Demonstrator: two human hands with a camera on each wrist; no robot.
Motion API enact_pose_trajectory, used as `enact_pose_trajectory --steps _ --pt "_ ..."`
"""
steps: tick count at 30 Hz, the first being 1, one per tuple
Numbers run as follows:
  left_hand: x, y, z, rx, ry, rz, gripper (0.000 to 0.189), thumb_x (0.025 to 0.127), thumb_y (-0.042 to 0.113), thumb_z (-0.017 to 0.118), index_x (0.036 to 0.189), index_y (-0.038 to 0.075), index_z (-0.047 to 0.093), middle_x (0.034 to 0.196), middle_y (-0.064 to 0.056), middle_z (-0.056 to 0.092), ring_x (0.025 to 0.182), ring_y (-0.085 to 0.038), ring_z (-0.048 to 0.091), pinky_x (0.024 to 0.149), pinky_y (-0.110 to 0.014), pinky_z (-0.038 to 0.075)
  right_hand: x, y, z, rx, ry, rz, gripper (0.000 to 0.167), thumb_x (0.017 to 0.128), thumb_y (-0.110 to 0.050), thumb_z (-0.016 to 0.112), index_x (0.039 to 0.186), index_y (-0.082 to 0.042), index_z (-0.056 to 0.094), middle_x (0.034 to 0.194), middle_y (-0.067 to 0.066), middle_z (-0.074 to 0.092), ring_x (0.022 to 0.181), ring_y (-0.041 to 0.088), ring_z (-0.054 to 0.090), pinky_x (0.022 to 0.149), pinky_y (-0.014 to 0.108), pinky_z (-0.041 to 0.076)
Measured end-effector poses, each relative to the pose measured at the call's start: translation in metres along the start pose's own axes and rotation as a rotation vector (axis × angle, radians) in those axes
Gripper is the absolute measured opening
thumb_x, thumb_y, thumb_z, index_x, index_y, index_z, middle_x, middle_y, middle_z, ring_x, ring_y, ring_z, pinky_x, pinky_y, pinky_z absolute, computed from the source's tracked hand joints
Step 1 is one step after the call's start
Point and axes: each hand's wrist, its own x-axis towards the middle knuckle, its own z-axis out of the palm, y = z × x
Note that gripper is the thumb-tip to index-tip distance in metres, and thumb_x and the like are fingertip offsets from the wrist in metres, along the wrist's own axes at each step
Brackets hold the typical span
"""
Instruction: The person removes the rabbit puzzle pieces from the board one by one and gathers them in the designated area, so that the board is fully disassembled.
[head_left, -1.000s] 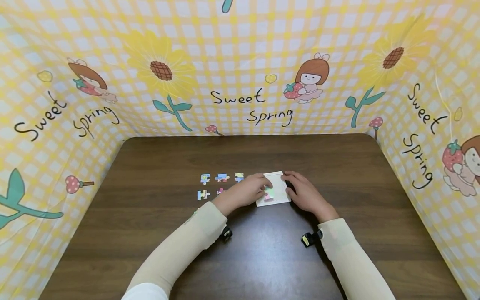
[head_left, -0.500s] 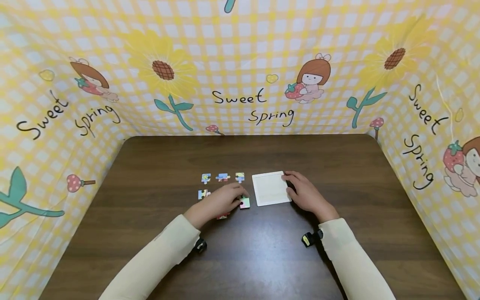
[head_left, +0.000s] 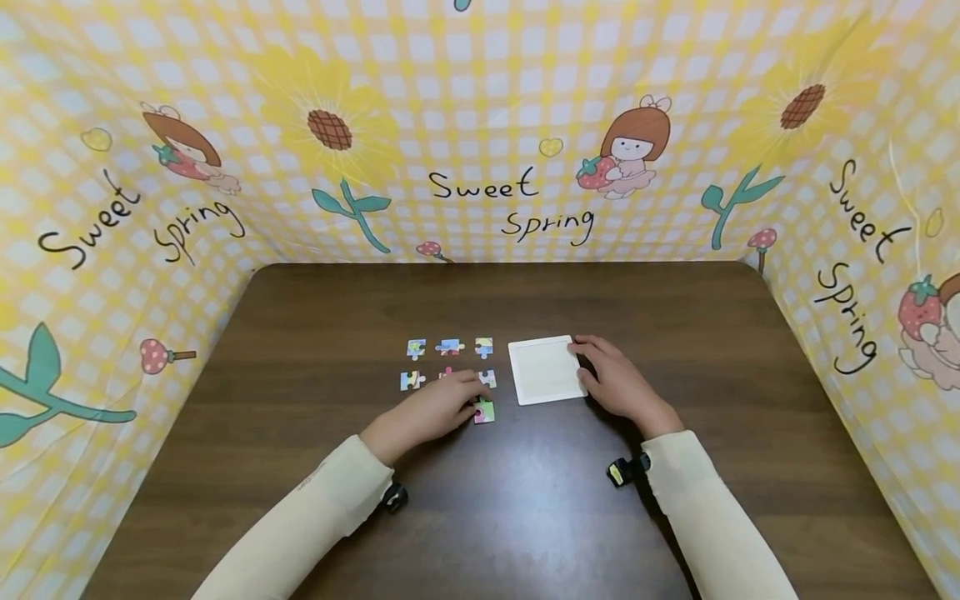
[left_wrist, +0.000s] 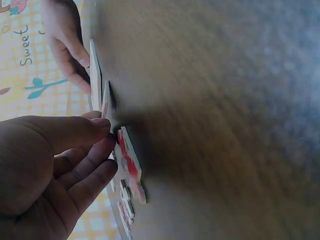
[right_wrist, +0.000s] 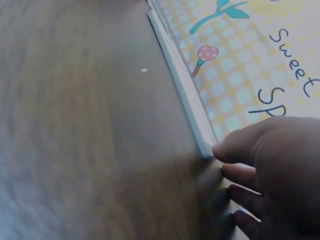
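Note:
My left hand (head_left: 427,408) pinches a green and pink jigsaw piece (head_left: 484,412) between thumb and fingers, just left of the shallow white puzzle tray (head_left: 551,401). In the left wrist view, this jigsaw piece (left_wrist: 105,97) is seen edge-on, tilted up from the table. A red and white jigsaw piece (left_wrist: 129,160) shows under those fingers; the left hand covers it in the head view. At the tray's right edge rests my right hand (head_left: 618,383), thumb on the near corner and the other fingers loosely spread. The tray's inside shows plain and pale.
Several jigsaw pieces lie in rows left of the tray, among them a blue and red one (head_left: 450,347) and a blue and yellow one (head_left: 416,348). A patterned yellow cloth (head_left: 480,133) walls the brown wooden table (head_left: 562,500) at the back and sides.
The left hand has carried the green and pink jigsaw piece out of the tray, leftward and toward the near side, beside the other pieces. The right hand has stayed at the tray's edge.

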Motion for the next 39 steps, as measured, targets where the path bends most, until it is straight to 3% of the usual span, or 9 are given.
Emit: enact_pose_trajectory --steps 17,22,27,31,34,37,39 --pt "-0.014 0.008 0.003 -0.033 0.033 0.006 0.025 0.091 0.009 0.069 0.116 0.008 0.068 0.107 -0.005 0.060 0.093 -0.017 0.061 0.084 -0.033 0.051 -0.005 -0.002 0.004 0.003 -0.011 -0.002 0.043 0.099 -0.013 0.055 0.141 -0.005 0.049 0.150 0.014 0.038 0.137 0.034 0.034 0.106 0.053 0.033" --pt "-0.021 0.006 -0.003 -0.050 0.045 -0.037 0.024 0.094 0.013 0.064 0.119 0.012 0.068 0.113 -0.003 0.060 0.101 -0.017 0.060 0.089 -0.035 0.049 -0.004 -0.003 0.005 0.006 -0.009 -0.012 0.043 0.099 -0.014 0.055 0.140 -0.005 0.049 0.149 0.014 0.039 0.137 0.034 0.035 0.106 0.053 0.033" --pt "-0.030 0.000 -0.012 -0.051 0.134 -0.089 0.029 0.097 0.022 0.061 0.125 0.016 0.064 0.122 0.001 0.058 0.117 -0.017 0.056 0.096 -0.037 0.047 -0.005 0.001 0.000 0.033 -0.028 -0.025 0.043 0.100 -0.015 0.054 0.142 -0.005 0.048 0.150 0.015 0.036 0.138 0.036 0.032 0.106 0.056 0.032" --pt "-0.041 -0.012 -0.018 0.001 0.242 -0.081 0.038 0.096 0.026 0.063 0.133 0.017 0.059 0.134 -0.005 0.053 0.129 -0.026 0.046 0.104 -0.046 0.040 -0.012 0.005 -0.009 0.063 -0.028 -0.029 0.045 0.102 -0.021 0.052 0.144 -0.006 0.045 0.152 0.016 0.033 0.138 0.037 0.031 0.106 0.057 0.031" --pt "-0.052 -0.029 -0.022 0.082 0.331 -0.094 0.048 0.095 0.029 0.064 0.139 0.016 0.052 0.144 -0.012 0.044 0.133 -0.033 0.039 0.108 -0.055 0.031 -0.017 0.005 -0.019 0.049 0.021 -0.041 0.048 0.102 -0.026 0.052 0.146 -0.009 0.042 0.153 0.015 0.031 0.139 0.036 0.031 0.106 0.057 0.030" --pt "-0.068 -0.048 -0.025 0.183 0.378 -0.175 0.060 0.095 0.037 0.062 0.148 0.019 0.041 0.155 -0.014 0.028 0.140 -0.039 0.025 0.111 -0.062 0.018 -0.021 0.003 -0.031 -0.014 0.073 -0.057 0.053 0.102 -0.032 0.052 0.149 -0.014 0.038 0.156 0.013 0.027 0.143 0.035 0.022 0.107 0.060 0.025" --pt "-0.079 -0.060 -0.025 0.220 0.369 -0.255 0.066 0.095 0.044 0.058 0.153 0.024 0.032 0.160 -0.013 0.015 0.144 -0.040 0.013 0.111 -0.064 0.008 -0.022 0.002 -0.038 -0.086 0.097 -0.057 0.057 0.101 -0.038 0.050 0.152 -0.019 0.033 0.158 0.013 0.020 0.145 0.035 0.013 0.109 0.063 0.019"
